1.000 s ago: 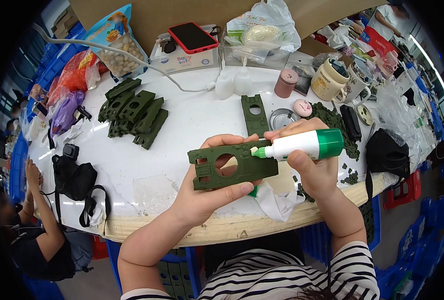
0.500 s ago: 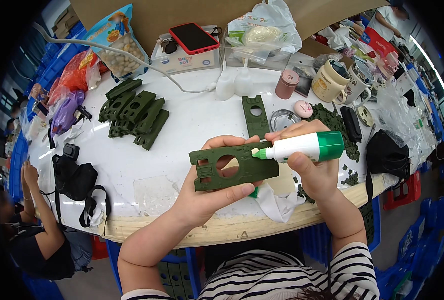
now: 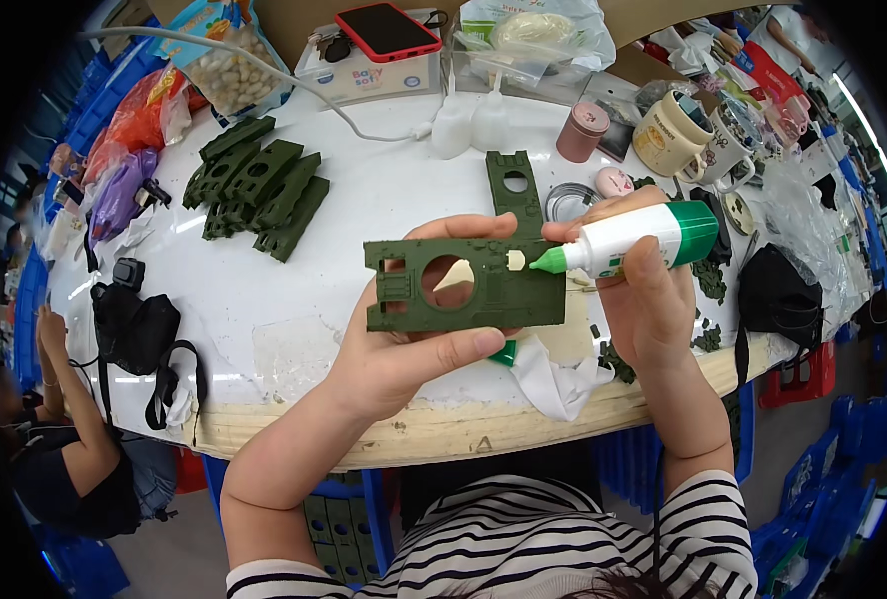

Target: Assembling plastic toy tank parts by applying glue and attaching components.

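My left hand (image 3: 389, 364) grips a dark green plastic model tank hull (image 3: 513, 301) by its near and far edges, thumb on the near side. The hull has a large round hole and a small opening near its right end. My right hand (image 3: 653, 314) is wrapped around a white glue bottle (image 3: 618, 240) with a green base. The bottle lies almost level, its pale green nozzle just right of the small opening. Whether the nozzle touches the hull, I cannot tell. A similar green hull part (image 3: 510, 178) lies on the table behind.
Several green hulls (image 3: 274, 185) are stacked at left. Small green pieces (image 3: 706, 337) lie at right, near a black pouch (image 3: 778, 295). White tissue (image 3: 555, 384) rests at the table's front edge. Mugs (image 3: 671, 135), squeeze bottles (image 3: 490, 125) and a phone (image 3: 389, 30) stand or lie farther back.
The glue bottle has moved right along the hull, its nozzle off the small opening. The hull has turned flatter toward me. The whole view has shifted slightly.
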### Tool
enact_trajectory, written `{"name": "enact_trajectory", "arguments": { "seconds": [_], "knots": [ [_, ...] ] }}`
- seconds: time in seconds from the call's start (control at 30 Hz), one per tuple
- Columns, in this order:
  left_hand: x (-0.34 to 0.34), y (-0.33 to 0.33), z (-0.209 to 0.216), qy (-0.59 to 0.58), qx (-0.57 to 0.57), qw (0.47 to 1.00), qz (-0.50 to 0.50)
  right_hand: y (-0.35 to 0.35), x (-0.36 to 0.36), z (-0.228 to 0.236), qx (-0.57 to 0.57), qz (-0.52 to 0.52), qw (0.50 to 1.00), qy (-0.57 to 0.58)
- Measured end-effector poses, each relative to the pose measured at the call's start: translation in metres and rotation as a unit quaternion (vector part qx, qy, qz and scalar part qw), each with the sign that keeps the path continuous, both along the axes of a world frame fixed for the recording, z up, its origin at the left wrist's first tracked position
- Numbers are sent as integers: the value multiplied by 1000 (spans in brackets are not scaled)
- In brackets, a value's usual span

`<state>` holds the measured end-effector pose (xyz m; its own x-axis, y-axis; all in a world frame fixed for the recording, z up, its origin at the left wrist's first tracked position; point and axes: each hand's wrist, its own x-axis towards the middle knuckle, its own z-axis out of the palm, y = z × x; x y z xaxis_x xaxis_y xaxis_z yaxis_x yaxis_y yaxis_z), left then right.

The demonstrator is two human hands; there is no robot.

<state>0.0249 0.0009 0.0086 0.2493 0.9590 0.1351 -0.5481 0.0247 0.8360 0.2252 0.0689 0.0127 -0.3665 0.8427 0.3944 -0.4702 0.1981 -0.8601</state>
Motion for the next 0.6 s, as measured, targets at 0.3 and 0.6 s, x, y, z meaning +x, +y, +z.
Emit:
{"name": "enact_trajectory", "arguments": {
  "seconds": [0.3, 0.6],
  "knots": [
    [-1, -1, 3, 4, -24, 1000, 6, 2, 9, 7, 37, -31, 998, -47],
    [1, -9, 3, 70, -88, 980, -163, 1, 7, 10, 112, -32, 991, -69]
  ]
}}
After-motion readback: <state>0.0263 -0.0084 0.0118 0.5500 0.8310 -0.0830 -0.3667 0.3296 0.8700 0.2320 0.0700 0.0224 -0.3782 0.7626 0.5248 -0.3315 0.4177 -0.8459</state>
